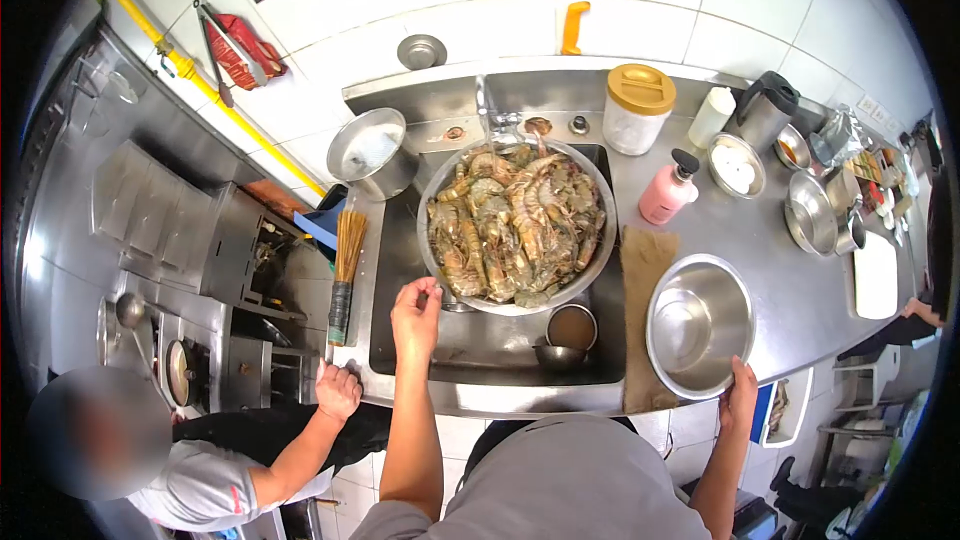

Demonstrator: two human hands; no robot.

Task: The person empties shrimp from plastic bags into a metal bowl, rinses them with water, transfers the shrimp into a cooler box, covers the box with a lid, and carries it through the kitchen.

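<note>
A large round metal bowl (pixel 606 240) heaped with prawns (pixel 515 215) rests over the steel sink (pixel 480 345), below the faucet. My left hand (pixel 416 315) is raised over the sink's left part, near the bowl's lower left rim, its fingertips pinched together; whatever may be between them is too small to name. On the right, my right hand (pixel 738 395) grips the rim of an empty steel bowl (pixel 700 325). That bowl stands on the counter, partly over a brown cloth (pixel 648 280).
A small bowl (pixel 572 330) lies in the sink. Left stand a metal pot (pixel 372 155) and a bristle brush (pixel 345 275). Right are a pink pump bottle (pixel 668 190), a yellow-lidded jar (pixel 638 110) and several bowls. A co-worker's hand (pixel 338 390) is at the sink's left corner.
</note>
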